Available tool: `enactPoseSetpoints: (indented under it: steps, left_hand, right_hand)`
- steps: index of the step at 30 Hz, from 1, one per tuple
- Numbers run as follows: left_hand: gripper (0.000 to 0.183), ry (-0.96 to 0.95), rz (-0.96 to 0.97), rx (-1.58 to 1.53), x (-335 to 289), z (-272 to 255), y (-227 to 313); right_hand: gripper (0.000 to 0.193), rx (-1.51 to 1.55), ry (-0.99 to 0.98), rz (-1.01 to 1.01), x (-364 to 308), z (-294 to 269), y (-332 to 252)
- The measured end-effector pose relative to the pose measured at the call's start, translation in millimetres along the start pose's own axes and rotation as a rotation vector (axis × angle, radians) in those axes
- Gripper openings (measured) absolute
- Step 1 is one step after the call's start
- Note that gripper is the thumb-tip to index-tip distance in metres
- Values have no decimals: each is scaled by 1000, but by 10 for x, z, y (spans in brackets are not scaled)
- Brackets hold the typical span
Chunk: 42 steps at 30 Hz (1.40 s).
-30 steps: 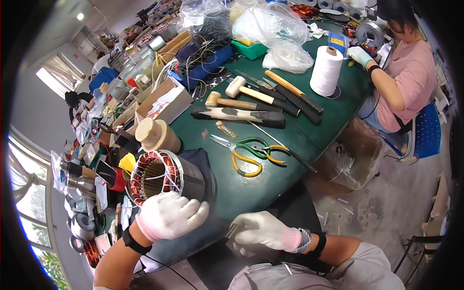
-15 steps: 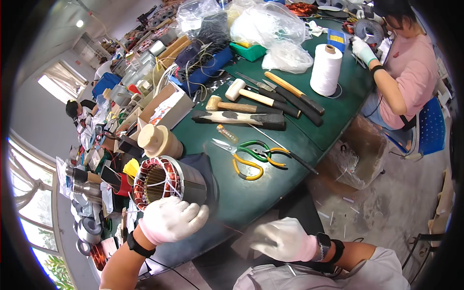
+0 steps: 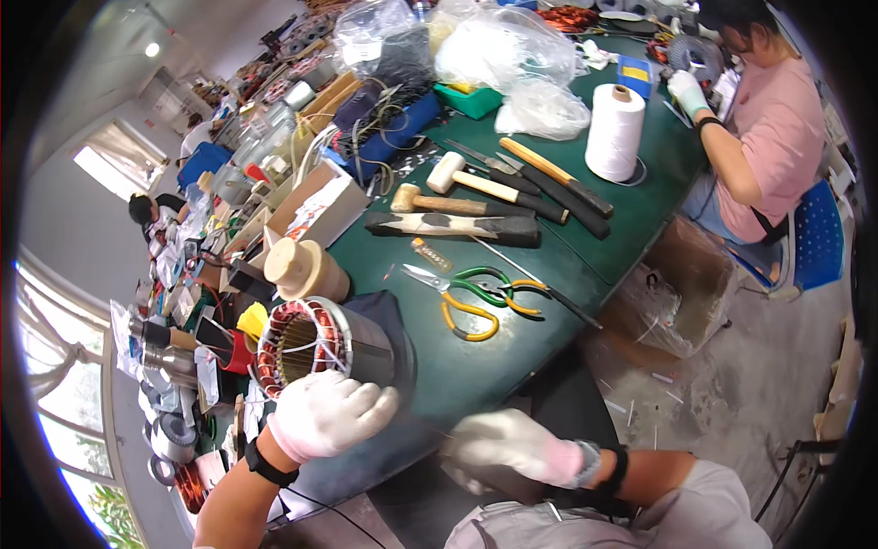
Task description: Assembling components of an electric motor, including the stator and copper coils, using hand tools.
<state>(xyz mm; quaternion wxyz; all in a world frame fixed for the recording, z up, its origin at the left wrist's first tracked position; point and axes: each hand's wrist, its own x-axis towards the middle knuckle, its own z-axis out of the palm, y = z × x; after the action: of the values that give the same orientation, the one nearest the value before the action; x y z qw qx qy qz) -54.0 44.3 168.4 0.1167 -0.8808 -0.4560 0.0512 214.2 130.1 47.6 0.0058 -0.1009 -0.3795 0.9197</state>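
Note:
A motor stator (image 3: 368, 343) lies on its side at the near left of the table, its red-brown copper end winding (image 3: 271, 352) bound with white cord. My left hand (image 3: 334, 416), in a white glove, rests against the lower edge of that winding. Its fingers are curled closed, and whatever they grip is hidden. My right hand (image 3: 517, 446), also gloved, is above my lap by the table's front edge, smeared by motion. A dark, blurred shape shows beneath it, too unclear to name.
Yellow-handled scissors (image 3: 466, 316), green-handled cutters (image 3: 489, 285), mallets (image 3: 448, 172) and a dark bar (image 3: 453, 227) lie mid-table. Beyond stands a white thread cone (image 3: 615, 133). A co-worker (image 3: 773, 128) sits at the right. A cream stepped block (image 3: 302, 268) stands behind the stator.
My right hand has shifted a little left and turned, still blurred. The left hand keeps its place at the winding. The co-worker's arm has moved slightly.

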Motion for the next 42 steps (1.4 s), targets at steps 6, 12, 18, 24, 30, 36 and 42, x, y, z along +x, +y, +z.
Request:
enactPoseSetpoints:
  steps: [6,12,18,24,30,36,42]
  left_hand:
    - [31,21,11,0,-20,34,18]
    - [31,41,34,20,33,52,25]
    - [23,40,24,23,23,38,7]
    - [26,60,18,41,32,29,39]
    - [27,62,32,29,25,40,25]
    - [29,63,22,9,-13,41,-4]
    - [30,52,65,54,13,42,32]
  right_hand:
    - [28,-568,291,-189,-87,135,-17]
    - [30,-1071,475,-696,-177,-77,205]
    - [34,-1550,512,-805,62,92,79]
    - [35,-1368,549,-898,-58,19,108]
    - [26,-96,196,-83,-223,23,140]
    - [33,-188,111,-144,28,77,-16]
    - [37,19,144,-98,-236,-40,121]
